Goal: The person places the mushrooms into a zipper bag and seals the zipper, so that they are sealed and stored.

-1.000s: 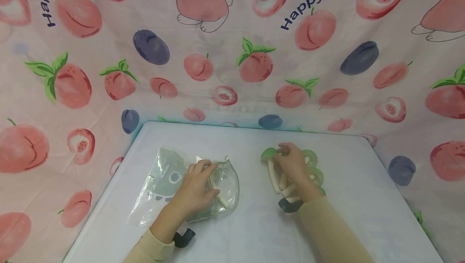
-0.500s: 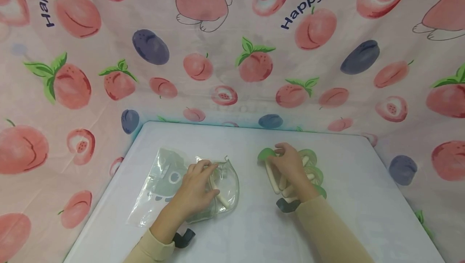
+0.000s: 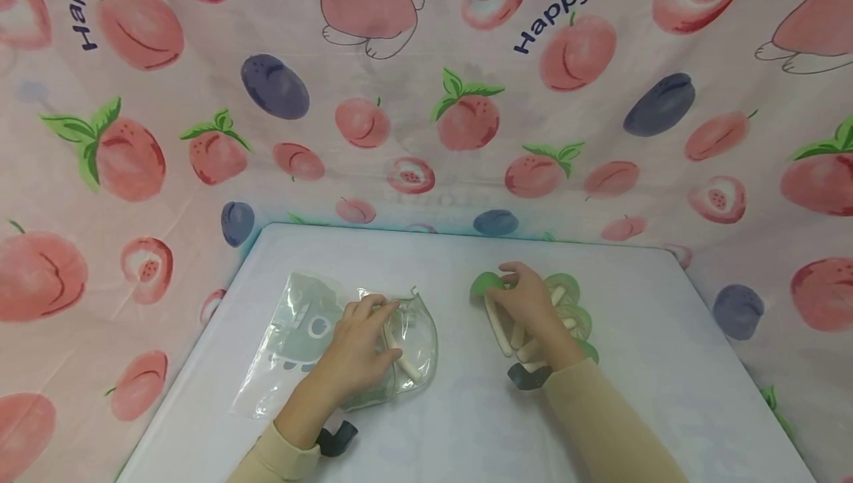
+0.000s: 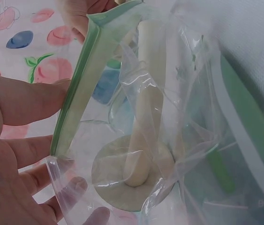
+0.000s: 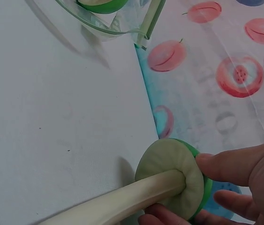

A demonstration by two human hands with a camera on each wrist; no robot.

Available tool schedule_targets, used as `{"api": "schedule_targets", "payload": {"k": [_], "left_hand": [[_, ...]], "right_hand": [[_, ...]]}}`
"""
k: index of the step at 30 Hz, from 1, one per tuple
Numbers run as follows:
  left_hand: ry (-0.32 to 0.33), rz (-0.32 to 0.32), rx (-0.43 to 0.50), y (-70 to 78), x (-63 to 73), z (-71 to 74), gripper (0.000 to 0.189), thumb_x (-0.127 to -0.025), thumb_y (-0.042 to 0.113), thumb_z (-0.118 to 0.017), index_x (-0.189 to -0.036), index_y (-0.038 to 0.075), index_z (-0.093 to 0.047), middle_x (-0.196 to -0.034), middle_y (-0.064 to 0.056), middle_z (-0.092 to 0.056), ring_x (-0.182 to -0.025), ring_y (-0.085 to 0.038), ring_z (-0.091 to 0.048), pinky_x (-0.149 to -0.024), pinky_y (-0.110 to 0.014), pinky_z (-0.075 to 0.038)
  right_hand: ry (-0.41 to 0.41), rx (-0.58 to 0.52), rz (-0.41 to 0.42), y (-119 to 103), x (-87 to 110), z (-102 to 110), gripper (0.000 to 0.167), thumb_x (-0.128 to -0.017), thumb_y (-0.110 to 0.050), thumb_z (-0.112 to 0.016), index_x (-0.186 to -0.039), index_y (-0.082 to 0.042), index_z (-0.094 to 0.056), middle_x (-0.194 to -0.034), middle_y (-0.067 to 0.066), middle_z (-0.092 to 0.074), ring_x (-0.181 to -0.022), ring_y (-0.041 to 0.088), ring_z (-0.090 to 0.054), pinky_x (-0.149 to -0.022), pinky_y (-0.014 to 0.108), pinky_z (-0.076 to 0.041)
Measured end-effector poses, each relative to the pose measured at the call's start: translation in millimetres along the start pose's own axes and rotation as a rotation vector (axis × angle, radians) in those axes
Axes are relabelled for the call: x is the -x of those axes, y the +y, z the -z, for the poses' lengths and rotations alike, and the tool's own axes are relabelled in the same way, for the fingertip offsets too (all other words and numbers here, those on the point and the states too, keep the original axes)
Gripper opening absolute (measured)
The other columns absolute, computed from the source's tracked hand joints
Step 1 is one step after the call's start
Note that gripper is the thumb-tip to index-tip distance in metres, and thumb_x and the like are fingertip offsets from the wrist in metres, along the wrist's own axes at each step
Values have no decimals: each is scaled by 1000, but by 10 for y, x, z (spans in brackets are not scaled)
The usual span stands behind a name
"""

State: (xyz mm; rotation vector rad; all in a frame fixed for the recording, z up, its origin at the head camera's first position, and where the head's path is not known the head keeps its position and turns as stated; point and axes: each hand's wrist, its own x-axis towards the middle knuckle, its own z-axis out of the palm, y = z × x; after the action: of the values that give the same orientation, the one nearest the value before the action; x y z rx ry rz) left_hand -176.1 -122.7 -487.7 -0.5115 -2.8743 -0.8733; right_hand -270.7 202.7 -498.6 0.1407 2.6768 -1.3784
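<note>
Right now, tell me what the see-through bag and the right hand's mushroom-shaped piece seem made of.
Bag: thin, glossy plastic film, apparently; it creases and glints. Mushroom-shaped piece: smooth, fairly matt, perhaps foam or rubber, given its even pale stem; uncertain.

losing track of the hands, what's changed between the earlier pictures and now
The right hand, holding a green-capped mushroom, has edged slightly left in the head view, toward the clear bag. Nothing was visibly grasped or let go. The left hand stays on the bag, and the other mushrooms lie much as before.
</note>
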Motion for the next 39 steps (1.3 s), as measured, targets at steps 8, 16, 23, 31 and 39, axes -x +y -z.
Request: {"api": "schedule_targets", "payload": {"k": [8, 16, 23, 31, 39], "left_hand": [[10, -9, -4, -3, 6, -4, 74, -84, 18, -91, -151, 12, -61, -149, -8, -55, -136, -36, -49, -111, -60, -47], [11, -12, -2, 5, 12, 3, 74, -84, 19, -91, -151, 11, -60, -149, -8, -55, -137, -36, -49, -112, -59, -47], [8, -9, -5, 1, 12, -6, 74, -84, 19, -91, -151, 12, -60, -149, -8, -54, -137, -36, -49, -113, -58, -46], [7, -4, -17, 10, 9, -7, 74, -84, 20, -90, -152, 13, -60, -150, -8, -54, -138, -35, -49, -113, -58, -47], [7, -3, -12, 12, 8, 0, 74, -84, 20, -90, -151, 12, -60, -150, -9, -54, -137, -36, -49, -113, -59, -47]], "right_hand": [[-40, -83, -12, -13, 23, 21, 68, -99, -23, -76, -158, -11, -47, -152, 23, -59, -117, 39, -73, -83, 38, -67], [-56, -135, -2, -10, 48, 24, 66, -99, -21, -76, -158, -10, -48, -151, 24, -59, -113, 38, -76, -84, 41, -68], [-56, -156, 8, -55, 107, -8, 65, -98, -18, -76, -156, -7, -49, -151, 27, -59, -107, 34, -78, -84, 42, -68], [-78, -205, -8, -84, 166, -26, 66, -96, -18, -78, -155, -8, -49, -151, 25, -59, -103, 31, -79, -82, 42, -68], [-90, -286, -10, -134, 258, -77, 65, -96, -15, -78, -154, -4, -49, -152, 28, -58, -103, 34, -80, -84, 44, -68]]}}
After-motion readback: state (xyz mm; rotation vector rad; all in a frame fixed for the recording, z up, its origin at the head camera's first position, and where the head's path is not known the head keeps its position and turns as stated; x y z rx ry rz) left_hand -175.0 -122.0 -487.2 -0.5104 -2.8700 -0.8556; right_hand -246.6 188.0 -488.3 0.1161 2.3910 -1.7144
